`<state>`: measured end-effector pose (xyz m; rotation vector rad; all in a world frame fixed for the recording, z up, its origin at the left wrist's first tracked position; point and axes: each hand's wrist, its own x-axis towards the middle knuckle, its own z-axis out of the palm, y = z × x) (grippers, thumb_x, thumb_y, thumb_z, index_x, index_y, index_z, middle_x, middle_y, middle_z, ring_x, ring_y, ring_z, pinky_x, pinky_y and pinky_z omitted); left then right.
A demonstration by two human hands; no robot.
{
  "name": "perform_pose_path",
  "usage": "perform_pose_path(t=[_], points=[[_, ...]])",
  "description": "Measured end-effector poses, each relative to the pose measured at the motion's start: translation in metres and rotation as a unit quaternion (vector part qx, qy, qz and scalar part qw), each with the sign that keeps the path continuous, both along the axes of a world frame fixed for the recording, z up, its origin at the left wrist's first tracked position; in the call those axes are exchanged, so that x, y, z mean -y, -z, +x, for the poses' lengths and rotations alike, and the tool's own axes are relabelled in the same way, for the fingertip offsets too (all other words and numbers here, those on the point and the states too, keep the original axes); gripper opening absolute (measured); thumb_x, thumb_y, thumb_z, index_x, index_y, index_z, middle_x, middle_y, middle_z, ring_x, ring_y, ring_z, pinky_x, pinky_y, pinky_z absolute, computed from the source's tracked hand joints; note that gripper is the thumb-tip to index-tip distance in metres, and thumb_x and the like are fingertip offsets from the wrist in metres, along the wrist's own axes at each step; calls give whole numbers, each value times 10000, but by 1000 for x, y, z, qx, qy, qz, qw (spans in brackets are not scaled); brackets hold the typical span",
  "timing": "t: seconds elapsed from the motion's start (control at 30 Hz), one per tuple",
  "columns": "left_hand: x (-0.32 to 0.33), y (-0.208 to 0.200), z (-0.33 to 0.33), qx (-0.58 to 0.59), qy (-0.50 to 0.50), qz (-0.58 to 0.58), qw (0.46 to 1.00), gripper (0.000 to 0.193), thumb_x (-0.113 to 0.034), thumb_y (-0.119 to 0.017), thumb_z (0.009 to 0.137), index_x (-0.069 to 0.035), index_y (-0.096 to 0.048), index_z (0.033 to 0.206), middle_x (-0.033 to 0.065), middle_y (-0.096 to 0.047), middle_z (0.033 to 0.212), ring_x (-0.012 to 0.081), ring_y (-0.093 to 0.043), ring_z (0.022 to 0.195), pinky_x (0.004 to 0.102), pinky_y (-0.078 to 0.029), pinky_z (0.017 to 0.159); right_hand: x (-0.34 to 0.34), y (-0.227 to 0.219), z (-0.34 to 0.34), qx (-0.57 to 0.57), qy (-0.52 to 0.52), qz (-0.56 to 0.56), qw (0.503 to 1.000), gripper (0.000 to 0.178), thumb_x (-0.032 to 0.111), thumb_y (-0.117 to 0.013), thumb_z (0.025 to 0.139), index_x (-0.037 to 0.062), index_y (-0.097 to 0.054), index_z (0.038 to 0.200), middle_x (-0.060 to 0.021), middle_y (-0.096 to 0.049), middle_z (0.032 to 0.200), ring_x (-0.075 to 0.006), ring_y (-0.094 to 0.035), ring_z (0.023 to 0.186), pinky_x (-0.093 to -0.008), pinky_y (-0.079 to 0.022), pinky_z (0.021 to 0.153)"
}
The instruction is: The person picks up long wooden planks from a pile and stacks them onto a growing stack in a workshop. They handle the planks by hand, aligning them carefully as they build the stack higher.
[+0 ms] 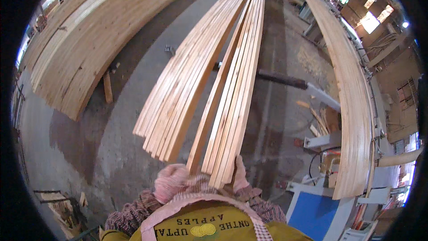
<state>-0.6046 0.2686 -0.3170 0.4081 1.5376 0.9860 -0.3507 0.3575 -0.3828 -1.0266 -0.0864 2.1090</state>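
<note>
Long, pale wooden strips run away from me in two groups, a wide left group (pixel 178 89) and a narrower right group (pixel 236 111). Between them, one strip (pixel 206 127) stands a little apart, its near end close to my body. My left hand (pixel 171 179), in a pink knitted glove, is curled beside that near end; its fingertips are hidden. My right hand (pixel 240 176), gloved too, grips the outer side of the right group at its near end, with part of the hand hidden by the wood.
A dark roller bar (pixel 283 79) crosses beneath the strips. At the left lies a large stack of boards (pixel 102 40); along the right runs another long board row (pixel 350 107). A blue panel (pixel 314 209) sits at the lower right. Wood scraps (pixel 318 118) lie on the floor.
</note>
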Motion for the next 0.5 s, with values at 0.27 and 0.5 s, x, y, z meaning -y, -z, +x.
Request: perform_pose_path(t=[0.27,0.5], points=[[-83,-44,66,-326,375,-76,864,1267,-623,-802,681,3,-171,1584,276,-395,1518,406,-435,1404,449,-393,1150,-5,-15,-25,-66,-7,10,998,775,632,-405,1026,50,-396,1538,-210,-547,1456,-392,-565,1290,-515,-477,1081],[-85,-37,79,-433,314,-166,828,1333,-638,-855,580,-81,-159,1571,250,-445,1430,398,-455,1374,459,-434,1128,-2,-20,-47,-15,-44,-82,995,704,617,-613,930,103,-532,1406,-159,-648,1285,-361,-655,1097,-529,-560,904]])
